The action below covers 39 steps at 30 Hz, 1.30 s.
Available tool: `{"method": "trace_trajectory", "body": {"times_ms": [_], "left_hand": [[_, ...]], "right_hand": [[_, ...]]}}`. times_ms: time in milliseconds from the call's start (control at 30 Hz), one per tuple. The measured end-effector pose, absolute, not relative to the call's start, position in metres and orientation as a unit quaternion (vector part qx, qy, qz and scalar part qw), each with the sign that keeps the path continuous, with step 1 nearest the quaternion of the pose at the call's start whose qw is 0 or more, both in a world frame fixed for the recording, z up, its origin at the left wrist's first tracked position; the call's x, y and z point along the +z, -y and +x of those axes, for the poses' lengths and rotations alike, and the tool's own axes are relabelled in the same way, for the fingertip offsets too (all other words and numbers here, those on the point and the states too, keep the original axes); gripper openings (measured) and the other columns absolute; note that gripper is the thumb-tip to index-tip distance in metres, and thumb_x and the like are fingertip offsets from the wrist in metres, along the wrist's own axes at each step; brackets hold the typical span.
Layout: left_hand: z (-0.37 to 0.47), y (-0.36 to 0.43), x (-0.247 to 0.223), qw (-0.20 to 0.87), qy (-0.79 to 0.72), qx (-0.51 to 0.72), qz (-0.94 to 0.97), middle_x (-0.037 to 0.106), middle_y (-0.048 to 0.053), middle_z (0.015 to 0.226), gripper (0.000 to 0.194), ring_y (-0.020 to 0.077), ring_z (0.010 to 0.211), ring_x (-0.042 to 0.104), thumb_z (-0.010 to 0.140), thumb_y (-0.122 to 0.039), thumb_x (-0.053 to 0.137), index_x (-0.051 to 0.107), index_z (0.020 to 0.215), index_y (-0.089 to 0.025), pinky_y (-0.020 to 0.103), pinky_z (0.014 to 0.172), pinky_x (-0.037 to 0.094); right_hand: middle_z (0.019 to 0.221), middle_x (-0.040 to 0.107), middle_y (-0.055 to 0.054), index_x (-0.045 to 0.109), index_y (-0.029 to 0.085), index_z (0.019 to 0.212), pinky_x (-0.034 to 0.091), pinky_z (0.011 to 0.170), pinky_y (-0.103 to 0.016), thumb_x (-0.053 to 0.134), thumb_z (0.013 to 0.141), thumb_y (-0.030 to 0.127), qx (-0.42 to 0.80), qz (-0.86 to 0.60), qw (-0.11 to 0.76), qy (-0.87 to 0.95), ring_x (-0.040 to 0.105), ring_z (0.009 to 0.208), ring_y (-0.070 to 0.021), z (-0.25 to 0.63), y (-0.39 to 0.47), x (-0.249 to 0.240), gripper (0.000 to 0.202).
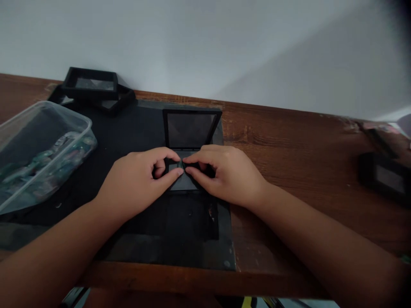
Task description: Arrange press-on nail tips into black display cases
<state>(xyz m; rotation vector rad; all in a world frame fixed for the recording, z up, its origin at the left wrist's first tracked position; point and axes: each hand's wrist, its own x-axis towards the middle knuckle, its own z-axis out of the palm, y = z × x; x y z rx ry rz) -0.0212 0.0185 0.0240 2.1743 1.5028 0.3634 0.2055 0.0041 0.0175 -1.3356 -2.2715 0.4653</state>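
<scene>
A black hinged frame [192, 130] stands open on a dark mat [135, 128], its clear-windowed lid tilted up at the back. Over its flat lower half, my left hand [138, 182] and my right hand [231, 173] meet, fingertips almost touching. Between them is a small dark greenish piece [180, 164], pinched by thumb and index finger from both sides. Its exact shape is too small to tell. Both hands partly cover the frame's lower half.
At the left, a clear plastic container [48, 171] holds many greenish pieces. Stacked black frames [91, 83] lean near the wall at the back left. Another black frame [385, 177] lies on the wooden table [289, 149] at the far right.
</scene>
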Motion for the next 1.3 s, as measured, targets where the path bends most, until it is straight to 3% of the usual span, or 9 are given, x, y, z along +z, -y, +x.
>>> {"method": "trace_trajectory", "body": {"times_ms": [333, 467, 667, 733, 800, 867, 967, 1133, 1300], "left_hand": [[-0.024, -0.023, 0.024, 0.268, -0.536, 0.155, 0.785, 0.054, -0.008, 0.062, 0.023, 0.0131, 0.053, 0.049, 0.090, -0.048, 0.072, 0.077, 0.104, -0.030, 0.028, 0.052, 0.033], [-0.028, -0.015, 0.031, 0.271, -0.516, 0.194, 0.789, 0.056, -0.009, 0.065, 0.028, 0.0118, 0.055, 0.050, 0.088, -0.044, 0.078, 0.076, 0.110, -0.027, 0.027, 0.055, 0.035], [-0.049, 0.003, 0.067, 0.031, -0.440, 0.413, 0.797, 0.060, -0.004, 0.072, 0.004, 0.0124, 0.069, 0.058, 0.095, -0.026, 0.071, 0.073, 0.094, -0.022, 0.027, 0.070, 0.046], [-0.071, 0.006, 0.082, -0.038, -0.509, 0.432, 0.744, 0.063, -0.003, 0.072, 0.012, 0.0139, 0.068, 0.058, 0.096, -0.029, 0.068, 0.071, 0.087, -0.023, 0.029, 0.070, 0.046], [-0.101, 0.004, 0.093, -0.026, -0.642, 0.353, 0.680, 0.071, 0.001, 0.083, 0.019, 0.0184, 0.074, 0.064, 0.096, -0.041, 0.064, 0.073, 0.096, -0.024, 0.031, 0.069, 0.048], [-0.131, -0.002, 0.096, 0.010, -0.747, 0.190, 0.637, 0.077, 0.005, 0.102, 0.040, 0.0253, 0.087, 0.071, 0.095, -0.054, 0.058, 0.072, 0.118, -0.026, 0.036, 0.073, 0.051], [-0.163, -0.019, 0.086, 0.049, -0.762, 0.096, 0.638, 0.080, 0.013, 0.111, 0.052, 0.0343, 0.096, 0.073, 0.083, -0.049, 0.066, 0.074, 0.125, -0.020, 0.042, 0.078, 0.053], [-0.172, -0.043, 0.061, 0.108, -0.725, 0.040, 0.679, 0.078, 0.009, 0.127, 0.051, 0.0293, 0.107, 0.073, 0.084, -0.048, 0.070, 0.075, 0.129, -0.026, 0.038, 0.090, 0.054], [-0.167, -0.047, 0.059, 0.117, -0.728, 0.018, 0.675, 0.077, 0.007, 0.103, 0.030, 0.0221, 0.090, 0.070, 0.094, -0.044, 0.073, 0.076, 0.110, -0.018, 0.041, 0.089, 0.056]], "right_hand": [[0.081, 0.074, -0.002, 0.083, 0.023, 0.111, 0.040, 0.062, -0.029, 0.067, 0.096, 0.029, 0.120, -0.503, 0.221, 0.827, 0.067, 0.070, -0.0174, 0.198, -0.001, 0.017, 0.023], [0.076, 0.072, 0.000, 0.079, 0.022, 0.122, 0.040, 0.058, -0.029, 0.068, 0.094, 0.031, 0.132, -0.516, 0.227, 0.815, 0.063, 0.060, -0.0159, 0.200, -0.004, 0.016, 0.031], [0.073, 0.073, 0.002, 0.081, 0.028, 0.113, 0.045, 0.056, -0.029, 0.059, 0.100, 0.043, 0.209, -0.512, 0.251, 0.794, 0.065, 0.058, -0.0158, 0.204, -0.009, 0.011, 0.030], [0.075, 0.075, 0.001, 0.082, 0.029, 0.112, 0.046, 0.057, -0.030, 0.056, 0.101, 0.045, 0.214, -0.515, 0.252, 0.791, 0.068, 0.062, -0.0168, 0.203, -0.009, 0.011, 0.032], [0.077, 0.076, 0.001, 0.082, 0.030, 0.110, 0.047, 0.058, -0.031, 0.055, 0.102, 0.046, 0.213, -0.517, 0.249, 0.791, 0.069, 0.064, -0.0176, 0.203, -0.009, 0.011, 0.033], [0.076, 0.075, 0.001, 0.082, 0.031, 0.110, 0.046, 0.057, -0.031, 0.056, 0.101, 0.047, 0.210, -0.521, 0.242, 0.791, 0.068, 0.062, -0.0176, 0.203, -0.009, 0.011, 0.032], [0.073, 0.073, 0.002, 0.082, 0.032, 0.108, 0.045, 0.057, -0.031, 0.058, 0.099, 0.046, 0.206, -0.527, 0.233, 0.791, 0.066, 0.060, -0.0175, 0.202, -0.009, 0.011, 0.029], [0.072, 0.071, 0.002, 0.081, 0.031, 0.109, 0.044, 0.057, -0.031, 0.059, 0.098, 0.044, 0.203, -0.526, 0.229, 0.793, 0.065, 0.060, -0.0170, 0.202, -0.010, 0.011, 0.028], [0.073, 0.071, 0.002, 0.081, 0.030, 0.112, 0.045, 0.058, -0.031, 0.061, 0.097, 0.041, 0.202, -0.527, 0.222, 0.795, 0.065, 0.060, -0.0167, 0.202, -0.010, 0.011, 0.028]]}}
